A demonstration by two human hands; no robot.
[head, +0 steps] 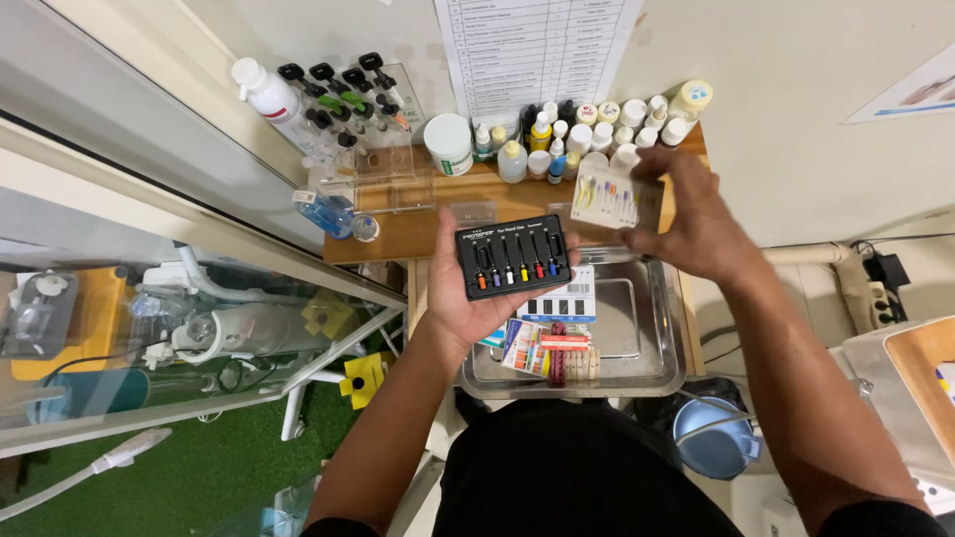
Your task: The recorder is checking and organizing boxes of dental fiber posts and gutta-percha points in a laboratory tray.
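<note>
Left hand (pixel 468 298): grip cupped from below around a flat black case (pixel 513 257), palm under it, thumb along the near left edge, fingers hidden beneath. The case is held level above the steel tray (pixel 657 338), long axis running left to right and tipped slightly up at the right. A row of small files with coloured handles is seen standing across its face.

Right hand (pixel 696 224): grip pinched on a pale plastic holder (pixel 607 199) of thin coloured-tipped instruments, held at its right edge, fingers curled over the top; the thumb side cannot be made out. The holder lies just up and to the right of the black case, near but apart, over the back of the wooden counter (pixel 418 234).

Outward: small packets (pixel 542 348) are lying in the tray's near left corner. Small bottles and jars (pixel 587 124) are ranked along the wall behind. A clear acrylic box (pixel 383 179) stands to the left.
</note>
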